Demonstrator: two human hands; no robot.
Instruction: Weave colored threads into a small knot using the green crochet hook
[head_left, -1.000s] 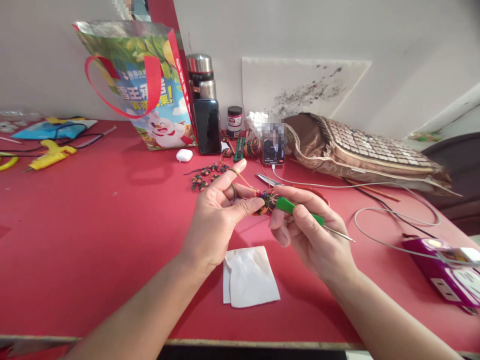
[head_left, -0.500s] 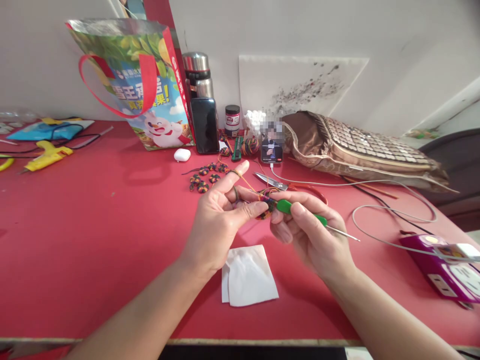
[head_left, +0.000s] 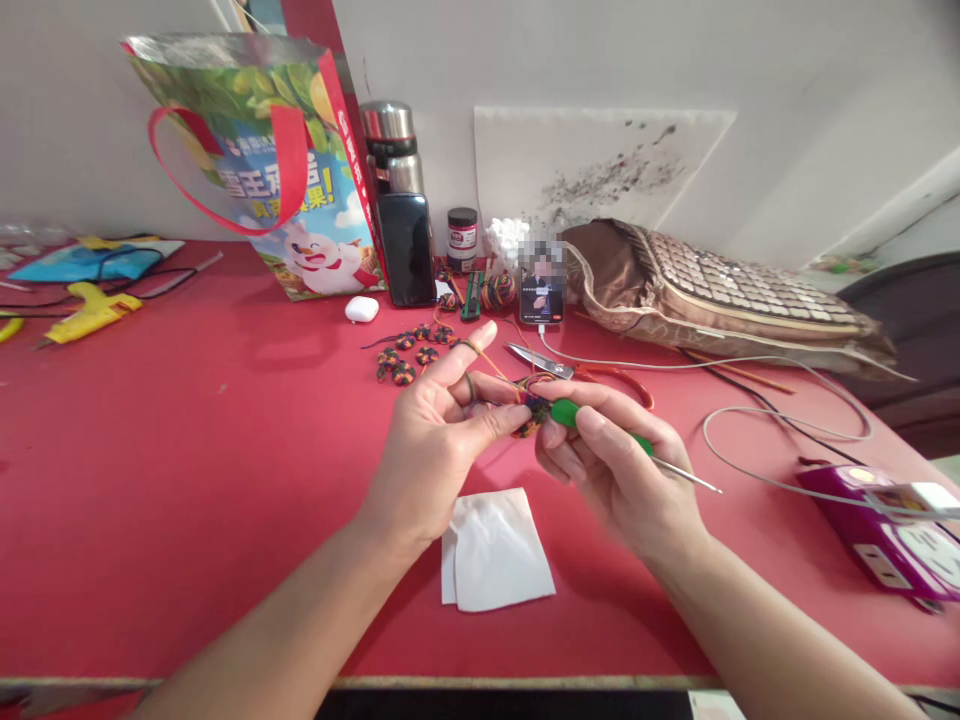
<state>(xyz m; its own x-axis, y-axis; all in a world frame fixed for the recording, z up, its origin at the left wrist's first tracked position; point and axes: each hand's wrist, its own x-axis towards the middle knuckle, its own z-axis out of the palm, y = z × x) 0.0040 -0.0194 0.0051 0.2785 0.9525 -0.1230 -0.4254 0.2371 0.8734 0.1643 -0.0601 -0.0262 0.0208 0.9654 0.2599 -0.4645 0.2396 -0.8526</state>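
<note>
My left hand (head_left: 442, 440) pinches a small multicoloured crochet piece (head_left: 527, 425) between thumb and fingers. Orange yarn (head_left: 484, 355) runs over its raised index finger down to the piece. In my right hand (head_left: 630, 460) is a crochet hook with a green handle (head_left: 565, 412); its bare metal end points out to the lower right, while the other end meets the crochet piece. Fingers partly cover the stitches. Beyond my hands lie several small crocheted rounds (head_left: 405, 373) in the same dark and bright colours, and scissors (head_left: 540, 361) with orange handles.
White folded tissue (head_left: 502, 555) lies in front of my hands. Farther back stand a printed bag (head_left: 322, 200), a dark phone (head_left: 407, 250), a lit phone (head_left: 541, 290) on a cable and a yarn ball (head_left: 497, 291). A purple power strip (head_left: 847, 510) sits right, a yellow glue gun (head_left: 90, 312) left.
The right hand and hook have tilted slightly, the free metal end dipping a little lower. The left hand keeps its hold; the whole view has shifted slightly.
</note>
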